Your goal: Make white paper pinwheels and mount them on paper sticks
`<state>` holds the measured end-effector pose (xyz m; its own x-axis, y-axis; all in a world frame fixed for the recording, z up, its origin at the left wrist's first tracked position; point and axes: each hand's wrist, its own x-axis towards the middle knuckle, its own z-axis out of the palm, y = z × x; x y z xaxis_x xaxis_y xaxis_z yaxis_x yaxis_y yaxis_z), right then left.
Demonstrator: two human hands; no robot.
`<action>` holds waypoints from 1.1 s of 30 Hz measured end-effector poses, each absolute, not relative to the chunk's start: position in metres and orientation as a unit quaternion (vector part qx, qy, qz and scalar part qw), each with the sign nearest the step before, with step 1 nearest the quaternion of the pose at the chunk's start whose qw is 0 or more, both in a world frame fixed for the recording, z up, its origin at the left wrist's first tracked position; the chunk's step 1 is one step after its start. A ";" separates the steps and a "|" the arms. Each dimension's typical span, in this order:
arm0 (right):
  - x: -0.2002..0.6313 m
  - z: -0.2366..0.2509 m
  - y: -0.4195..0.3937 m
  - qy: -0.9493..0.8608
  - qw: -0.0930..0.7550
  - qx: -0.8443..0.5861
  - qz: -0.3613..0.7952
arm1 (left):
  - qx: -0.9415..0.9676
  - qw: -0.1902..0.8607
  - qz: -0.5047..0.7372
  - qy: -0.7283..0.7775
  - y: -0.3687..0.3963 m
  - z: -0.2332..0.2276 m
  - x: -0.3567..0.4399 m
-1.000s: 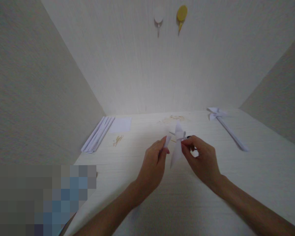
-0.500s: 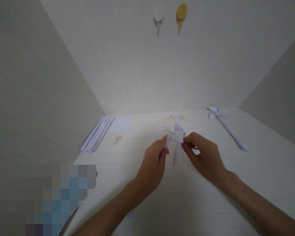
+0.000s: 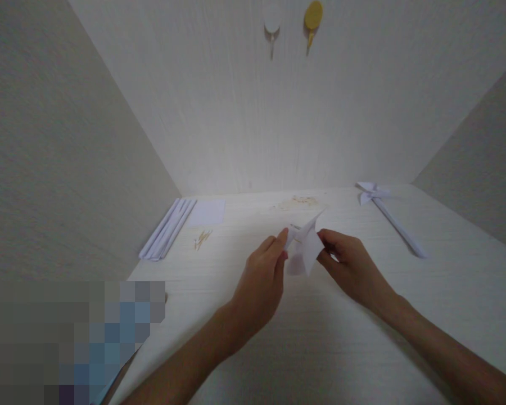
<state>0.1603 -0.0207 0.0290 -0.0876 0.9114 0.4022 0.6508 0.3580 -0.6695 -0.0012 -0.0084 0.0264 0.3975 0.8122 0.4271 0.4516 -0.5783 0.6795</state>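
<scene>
L hand (image 3: 261, 273) is gripping a paper roll (image 3: 289, 237), near ctr.; R hand (image 3: 351, 263), contact part-hidden, is apparently pinching the paper pinwheel (image 3: 311, 245) just right, prob. adjusting fit; next move is calling for steadiness.

Folded white paper (image 3: 312, 246) hides part of a thin object (image 3: 296, 226) behind it; tan scraps (image 3: 304, 200) beyond blur together, both forearms (image 3: 185, 365) run out of frame, and pixelation (image 3: 67, 343) masks the lower left.

Passage: bare table (image 3: 227, 287) between thin sticks (image 3: 202, 239) and left hand (image 3: 263, 270); likewise between right hand (image 3: 349, 261) and the pinwheel on a stick (image 3: 398, 225). Obstacles: paper tubes (image 3: 167, 229) beside left wall (image 3: 67, 140); back wall (image 3: 253, 129); white paper pinwheel (image 3: 311, 247) blocking the gap between hands.
</scene>
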 end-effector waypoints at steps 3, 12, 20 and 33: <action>0.161 0.031 -0.021 -0.714 0.400 -0.550 0.168 | 0.777 0.298 0.384 0.400 -0.007 0.032 -0.002; 0.157 0.033 -0.024 -0.721 0.394 -0.560 0.106 | 0.716 0.417 0.377 0.414 -0.008 0.028 -0.002; 0.152 0.032 -0.028 -0.758 0.382 -0.528 -0.014 | 0.723 0.400 0.381 0.414 -0.010 0.028 0.001; 0.153 0.034 -0.027 -0.731 0.389 -0.554 0.081 | 0.794 0.267 0.378 0.393 -0.012 0.020 0.003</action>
<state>0.1525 -0.0268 0.0340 -0.0830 0.8740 0.4787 0.7480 0.3721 -0.5496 0.0030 -0.0119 0.0197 0.4047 0.8266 0.3912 0.4221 -0.5483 0.7219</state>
